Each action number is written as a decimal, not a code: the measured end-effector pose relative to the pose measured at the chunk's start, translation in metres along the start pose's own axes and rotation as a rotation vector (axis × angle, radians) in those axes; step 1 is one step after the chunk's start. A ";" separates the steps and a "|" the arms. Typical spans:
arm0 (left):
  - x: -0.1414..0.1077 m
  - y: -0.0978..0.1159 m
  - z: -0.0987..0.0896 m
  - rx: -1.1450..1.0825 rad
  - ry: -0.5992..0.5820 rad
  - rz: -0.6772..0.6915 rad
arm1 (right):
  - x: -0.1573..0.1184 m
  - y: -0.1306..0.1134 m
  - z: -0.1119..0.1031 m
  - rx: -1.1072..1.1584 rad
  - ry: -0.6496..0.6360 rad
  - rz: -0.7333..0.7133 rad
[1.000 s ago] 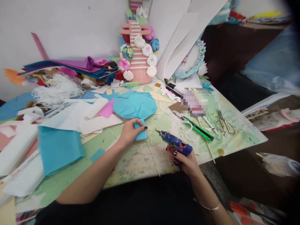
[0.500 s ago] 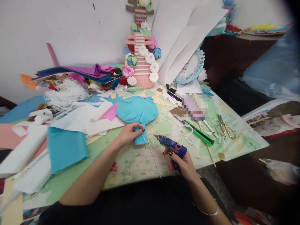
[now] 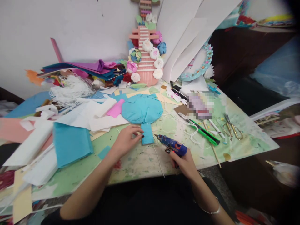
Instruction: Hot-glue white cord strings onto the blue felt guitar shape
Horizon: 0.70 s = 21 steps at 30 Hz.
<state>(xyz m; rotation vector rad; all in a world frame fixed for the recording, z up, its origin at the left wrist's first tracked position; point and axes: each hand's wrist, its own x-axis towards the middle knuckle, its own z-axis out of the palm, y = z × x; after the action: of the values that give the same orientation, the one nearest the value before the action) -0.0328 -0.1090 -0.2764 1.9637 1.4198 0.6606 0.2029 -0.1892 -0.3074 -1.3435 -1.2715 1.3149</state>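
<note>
A blue paper-covered oval (image 3: pixel 142 108) lies on the table, and a small blue rectangle (image 3: pixel 147 134) extends from its near edge. My left hand (image 3: pixel 128 139) rests at the rectangle's left side, fingertips close to its edge; whether they touch or pinch it is unclear. To the right, my right hand (image 3: pixel 181 161) is wrapped round a dark blue glue gun (image 3: pixel 172 145), its nozzle pointing left, just beside the rectangle. A white string (image 3: pixel 159 161) trails from near the rectangle towards the table's front edge.
Folded blue paper (image 3: pixel 72 143) and white paper rolls lie left. A decorated pink paper instrument (image 3: pixel 147 67) leans on the wall behind. A green cutter (image 3: pixel 204 132), a wooden stick (image 3: pixel 215 155) and gold scissors (image 3: pixel 232 127) lie right. White cord (image 3: pixel 70 89) is heaped at the back left.
My left hand has come off the top of the small blue rectangle to its left side, uncovering it. The glue gun stays in my right hand. The whole view has shifted slightly.
</note>
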 end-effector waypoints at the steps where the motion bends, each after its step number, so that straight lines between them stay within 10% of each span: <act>1: -0.004 0.001 0.002 0.033 0.050 0.032 | 0.000 0.001 0.001 -0.011 0.009 -0.006; 11: -0.050 0.043 0.036 -0.190 0.327 0.408 | -0.015 -0.008 0.002 -0.144 -0.013 -0.190; 21: -0.069 0.058 0.038 -0.205 0.227 0.691 | -0.013 -0.006 0.021 -0.310 -0.023 -0.305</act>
<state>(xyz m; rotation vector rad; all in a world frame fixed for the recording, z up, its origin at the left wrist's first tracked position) 0.0106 -0.1953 -0.2631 2.2517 0.7144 1.3097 0.1826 -0.2024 -0.3015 -1.2781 -1.6739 0.9516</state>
